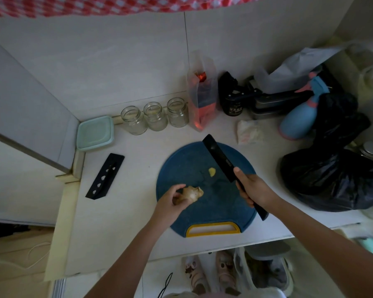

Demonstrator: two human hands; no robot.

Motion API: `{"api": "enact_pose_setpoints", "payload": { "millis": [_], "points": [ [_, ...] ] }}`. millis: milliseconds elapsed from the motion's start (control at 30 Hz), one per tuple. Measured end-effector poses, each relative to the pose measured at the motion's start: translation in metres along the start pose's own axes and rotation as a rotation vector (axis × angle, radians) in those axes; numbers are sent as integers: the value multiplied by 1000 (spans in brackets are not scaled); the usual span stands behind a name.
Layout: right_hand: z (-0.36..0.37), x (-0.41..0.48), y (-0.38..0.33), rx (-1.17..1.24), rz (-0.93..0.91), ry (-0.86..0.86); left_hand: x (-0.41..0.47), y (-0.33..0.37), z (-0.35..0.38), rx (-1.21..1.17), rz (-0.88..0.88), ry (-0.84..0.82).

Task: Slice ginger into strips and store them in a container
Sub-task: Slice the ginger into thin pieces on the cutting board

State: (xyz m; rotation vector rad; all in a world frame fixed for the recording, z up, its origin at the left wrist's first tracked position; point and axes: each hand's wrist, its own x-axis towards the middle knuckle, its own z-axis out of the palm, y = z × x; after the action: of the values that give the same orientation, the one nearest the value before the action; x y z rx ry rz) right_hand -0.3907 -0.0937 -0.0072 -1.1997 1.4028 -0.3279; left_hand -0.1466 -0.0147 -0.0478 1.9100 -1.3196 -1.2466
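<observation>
Your left fingers (pixel 178 188) curl round the near end of the ginger root (pixel 193 193) and pinch it, with your left hand (pixel 170 201) at the left side of the blue round cutting board (pixel 213 209). The root is a knobbly, tan-skinned piece, and its far end pokes out past your fingertips toward the middle of the board. It is not clear whether it touches the board. A small pale-yellow ginger slice (pixel 212 172) lies flat on the board, apart from the root and just beside the blade.

Your right fingers (pixel 238 172) wrap the handle of the black knife (pixel 219 158), forefinger stretched toward the blade. Your right hand (pixel 254 190) holds the broad rectangular blade slanting away over the far right part of the board.

The board lies on the white tabletop (pixel 127 211), yellow handle toward you. A black knife sheath (pixel 105 176) lies to the left. A container with a teal lid (pixel 95 133) sits in the far left corner, closed, beside three open glass jars (pixel 155 116).
</observation>
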Motion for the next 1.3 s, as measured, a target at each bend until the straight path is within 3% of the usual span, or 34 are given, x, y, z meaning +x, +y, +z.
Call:
{"api": "enact_pose_setpoints", "payload": {
  "millis": [233, 433, 600, 1300],
  "points": [
    [17, -19, 9, -226, -75, -34, -8, -7, 2, 96, 15, 161],
    [41, -24, 13, -530, -247, -43, -9, -3, 15, 191, 195, 251],
    [50, -25, 13, -759, -329, 1, -6, 3, 23, 214, 223, 293],
    [64, -21, 27, -770, -355, -12, -2, 7, 19, 130, 170, 255]
  ]
}}
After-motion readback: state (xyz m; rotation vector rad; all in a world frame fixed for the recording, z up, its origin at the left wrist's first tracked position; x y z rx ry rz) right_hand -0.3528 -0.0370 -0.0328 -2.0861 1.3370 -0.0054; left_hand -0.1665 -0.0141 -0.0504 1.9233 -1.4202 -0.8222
